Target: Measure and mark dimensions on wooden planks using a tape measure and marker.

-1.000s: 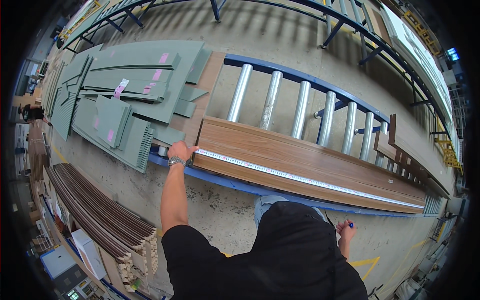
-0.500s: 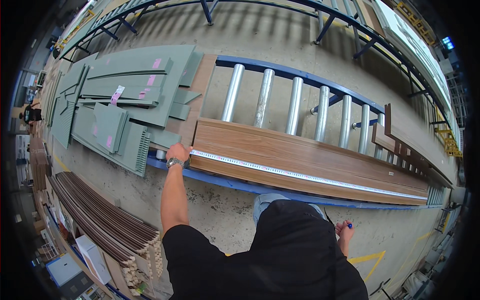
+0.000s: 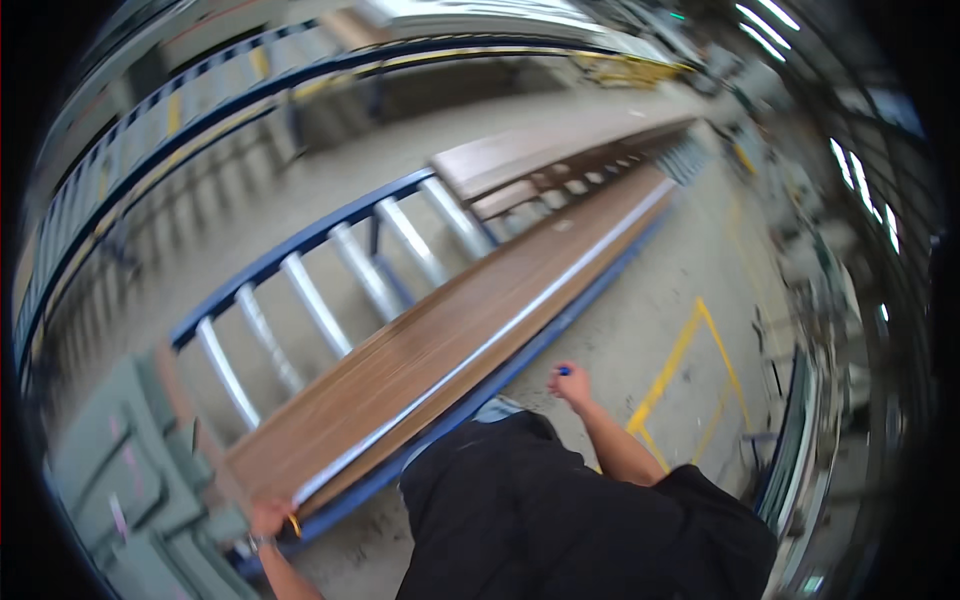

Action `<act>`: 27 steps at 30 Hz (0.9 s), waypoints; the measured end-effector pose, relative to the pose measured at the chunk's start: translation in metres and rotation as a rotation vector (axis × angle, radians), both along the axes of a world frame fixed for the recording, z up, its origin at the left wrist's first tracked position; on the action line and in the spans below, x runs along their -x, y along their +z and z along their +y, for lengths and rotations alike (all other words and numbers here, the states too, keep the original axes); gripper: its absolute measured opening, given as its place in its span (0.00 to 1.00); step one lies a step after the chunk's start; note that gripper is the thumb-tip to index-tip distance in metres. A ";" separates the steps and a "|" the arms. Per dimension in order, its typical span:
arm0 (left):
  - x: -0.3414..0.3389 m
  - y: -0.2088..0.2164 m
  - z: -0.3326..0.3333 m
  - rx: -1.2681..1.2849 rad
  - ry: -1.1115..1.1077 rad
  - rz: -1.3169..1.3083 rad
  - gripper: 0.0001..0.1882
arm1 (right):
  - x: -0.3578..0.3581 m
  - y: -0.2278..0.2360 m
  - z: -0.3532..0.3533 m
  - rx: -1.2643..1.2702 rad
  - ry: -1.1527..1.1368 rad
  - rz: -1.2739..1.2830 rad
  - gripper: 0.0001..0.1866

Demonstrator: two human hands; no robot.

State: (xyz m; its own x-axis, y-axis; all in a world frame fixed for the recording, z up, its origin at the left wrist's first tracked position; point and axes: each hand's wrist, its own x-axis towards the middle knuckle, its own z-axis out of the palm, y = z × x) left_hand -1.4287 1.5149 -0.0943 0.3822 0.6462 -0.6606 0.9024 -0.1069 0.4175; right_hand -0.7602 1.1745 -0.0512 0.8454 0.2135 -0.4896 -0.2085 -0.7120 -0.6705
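A brown wood-grain board [image 3: 430, 335] lies lengthwise on the roller conveyor. Along its near edge runs the pale blade of a tape measure [image 3: 500, 334], stretched almost to the far end. At the near left end of the board, my left hand [image 3: 268, 517] is closed on the tape measure, with a yellow part showing beside the fingers. Blur hides the exact grip. My right hand [image 3: 570, 385] is held over the floor to the right of the conveyor, apart from the board. Its fingers are closed round a blue-tipped pen [image 3: 564, 371].
Grey-green panels [image 3: 110, 480] are stacked at the lower left, beside my left hand. More brown boards [image 3: 540, 155] lie farther along the conveyor, whose blue rail [image 3: 300, 250] and metal rollers show. Yellow lines [image 3: 668, 365] mark the floor at right. A second conveyor [image 3: 200, 140] stands beyond.
The view has swung to the right, so the board now slants up and away. My right arm has come further into view, raised with the pen. My left hand stays at the tape's near end.
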 end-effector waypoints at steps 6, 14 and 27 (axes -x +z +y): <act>-0.107 0.009 0.002 0.373 -0.009 -0.120 0.16 | 0.014 0.011 -0.005 -0.047 -0.099 -0.065 0.10; -0.197 0.017 0.001 0.542 -0.073 -0.233 0.13 | 0.027 -0.003 -0.050 0.093 -0.209 -0.038 0.10; -0.251 0.040 0.002 0.647 -0.052 -0.284 0.14 | 0.032 -0.018 -0.061 0.137 -0.211 0.004 0.10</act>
State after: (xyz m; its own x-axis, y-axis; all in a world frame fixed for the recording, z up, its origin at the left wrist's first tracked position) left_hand -1.1774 1.5172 -0.0539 0.6164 0.1338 -0.7760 0.7495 0.2026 0.6302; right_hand -0.7922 1.1130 -0.0691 0.8620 -0.0356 -0.5056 -0.3646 -0.7366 -0.5697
